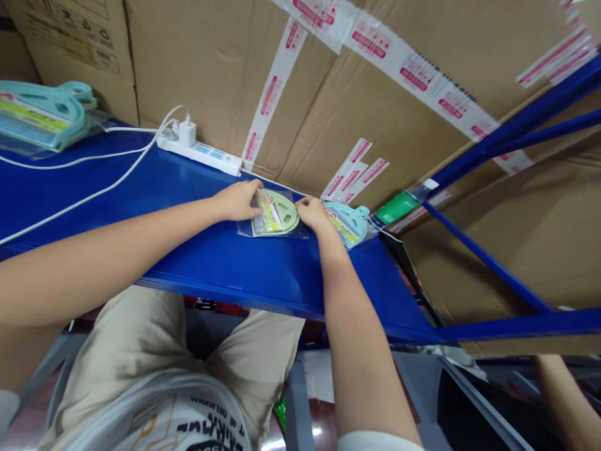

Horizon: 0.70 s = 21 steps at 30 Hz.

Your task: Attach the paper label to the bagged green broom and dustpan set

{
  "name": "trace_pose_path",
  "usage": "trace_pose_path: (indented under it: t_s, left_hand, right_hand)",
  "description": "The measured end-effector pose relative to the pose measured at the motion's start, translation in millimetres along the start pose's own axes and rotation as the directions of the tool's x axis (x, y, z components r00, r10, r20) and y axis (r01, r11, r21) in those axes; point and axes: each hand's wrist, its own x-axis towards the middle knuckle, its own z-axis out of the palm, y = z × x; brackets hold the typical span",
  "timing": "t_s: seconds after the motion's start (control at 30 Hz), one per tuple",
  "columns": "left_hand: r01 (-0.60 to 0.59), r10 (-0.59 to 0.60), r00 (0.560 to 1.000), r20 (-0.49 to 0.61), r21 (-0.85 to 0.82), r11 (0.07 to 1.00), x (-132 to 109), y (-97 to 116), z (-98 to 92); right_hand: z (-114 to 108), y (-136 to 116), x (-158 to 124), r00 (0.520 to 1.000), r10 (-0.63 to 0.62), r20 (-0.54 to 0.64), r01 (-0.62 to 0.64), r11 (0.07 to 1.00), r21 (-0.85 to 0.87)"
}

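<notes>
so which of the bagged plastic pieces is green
The green piece, bagged, between both hands; the one right of it and the stack far left are light blue.

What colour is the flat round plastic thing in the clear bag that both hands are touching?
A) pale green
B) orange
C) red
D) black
A: the left hand and the right hand both rest on the clear bag lying on the blue shelf, and the round plastic piece inside it is pale green.
</notes>
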Motion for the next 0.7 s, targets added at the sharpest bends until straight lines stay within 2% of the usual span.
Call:
trace_pose_path:
  t_s: [0.2,0.7]
  left_hand:
    - [0.061,-0.061,0.998,0.006,-0.002,0.998,-1.9,1.9,-1.1]
    - [-0.005,0.006,1.000,0.020,-0.024,1.000,-0.8,0.6,1.3]
  right_hand:
    - [1.7,4.6,4.6,1.000,-0.028,0.000,0.028,1.000,0.009]
    - [-1.9,-0.9,-1.0,1.000,-0.008,0.016,0.008,1.000,0.001]
